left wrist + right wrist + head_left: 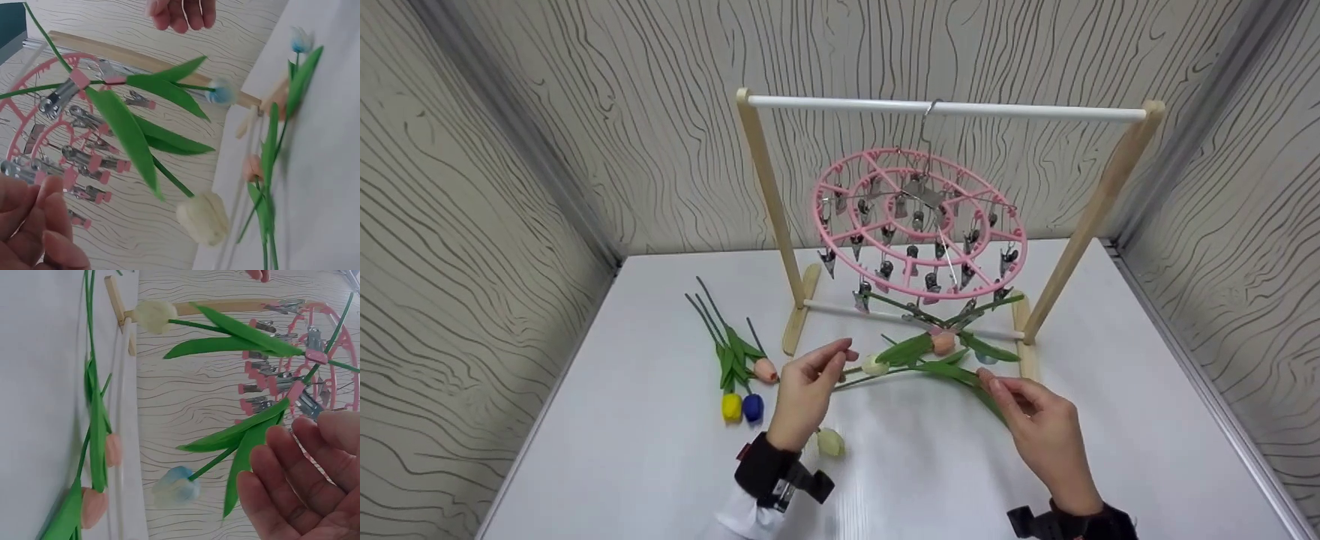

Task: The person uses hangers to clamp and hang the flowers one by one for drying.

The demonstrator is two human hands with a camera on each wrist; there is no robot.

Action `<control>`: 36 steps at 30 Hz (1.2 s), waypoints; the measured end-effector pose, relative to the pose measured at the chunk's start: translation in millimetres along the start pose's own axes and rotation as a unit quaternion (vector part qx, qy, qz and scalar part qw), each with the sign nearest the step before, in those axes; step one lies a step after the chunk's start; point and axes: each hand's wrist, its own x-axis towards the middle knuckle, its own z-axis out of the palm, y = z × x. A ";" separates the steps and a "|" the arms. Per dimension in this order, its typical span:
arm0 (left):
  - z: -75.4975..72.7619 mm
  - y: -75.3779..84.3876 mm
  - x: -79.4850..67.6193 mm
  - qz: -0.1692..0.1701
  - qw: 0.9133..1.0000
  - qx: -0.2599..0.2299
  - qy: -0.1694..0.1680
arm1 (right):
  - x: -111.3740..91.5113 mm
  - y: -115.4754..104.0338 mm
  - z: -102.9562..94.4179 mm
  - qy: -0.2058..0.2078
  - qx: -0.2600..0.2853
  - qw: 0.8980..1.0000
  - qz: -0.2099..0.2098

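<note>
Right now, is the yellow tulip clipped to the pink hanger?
No, the yellow tulip lies on the white table, beside the blue tulip.

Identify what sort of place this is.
Probably an indoor work booth: wood-grain-patterned panels stand on three sides of a white tabletop, which bears artificial-looking tulips and a hanging rack with a pink clip hanger.

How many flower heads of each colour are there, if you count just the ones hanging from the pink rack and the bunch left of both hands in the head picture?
Hanging white flower: 1
Hanging blue-and-white flower: 1
Yellow flower: 1
Dark blue flower: 1
Peach flower in the bunch: 1
Total: 5
</note>
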 end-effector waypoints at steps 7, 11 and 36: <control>-23.3 -29.3 -32.7 -0.053 0.998 0.025 0.003 | -3.0 36.8 -8.4 -0.029 -0.102 0.993 0.044; -26.2 -42.1 -44.0 -0.074 0.997 0.030 -0.007 | -2.7 52.1 -7.8 -0.044 -0.133 0.989 0.043; -8.4 -54.0 -49.2 -0.096 0.993 0.039 -0.048 | 44.9 76.8 39.0 -0.128 -0.262 0.950 -0.108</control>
